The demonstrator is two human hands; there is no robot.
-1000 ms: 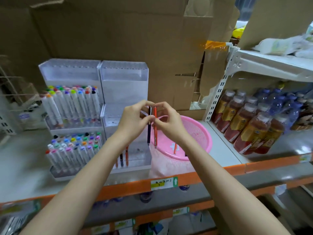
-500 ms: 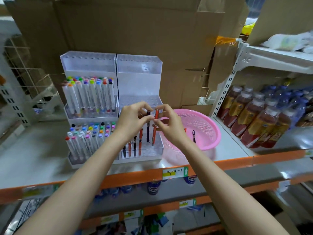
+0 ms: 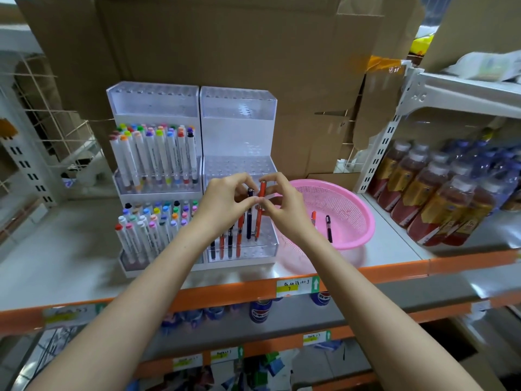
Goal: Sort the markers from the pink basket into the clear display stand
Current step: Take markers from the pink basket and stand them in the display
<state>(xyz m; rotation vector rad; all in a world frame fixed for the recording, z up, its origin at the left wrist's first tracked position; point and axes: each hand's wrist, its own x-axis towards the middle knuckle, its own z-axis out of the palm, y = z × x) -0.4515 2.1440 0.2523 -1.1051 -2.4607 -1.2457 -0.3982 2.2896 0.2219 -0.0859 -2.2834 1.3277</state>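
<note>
Head view: shelf (image 3: 56, 249) carries everything; both hands meet at its middle, near the front edge.
Left grip: left hand (image 3: 222, 206) pinches the top of the dark marker (image 3: 249, 221) between thumb and fingertips.
Right grip: right hand (image 3: 282, 213) pinches the orange marker (image 3: 261, 193) near its cap, just beside the dark one.
Held pair: both are upright, tips down at the lowest tier of the clear display stand (image 3: 238, 108); I cannot tell whether they are seated in holes.
Done: placed markers (image 3: 225, 246), dark and orange in turn, stand in that lowest tier, left of the held pair.
Remaining: loose orange marker (image 3: 313, 217) and loose dark marker (image 3: 328, 228) lie in the pink basket (image 3: 363, 221), just right of the stand.
Upper tiers: no markers in them.
Judgement: likely past halfway, with two to seat and two to fetch.
Neighbour: full stand (image 3: 158, 156) towards the shelf's left edge holds colour-capped markers.
</note>
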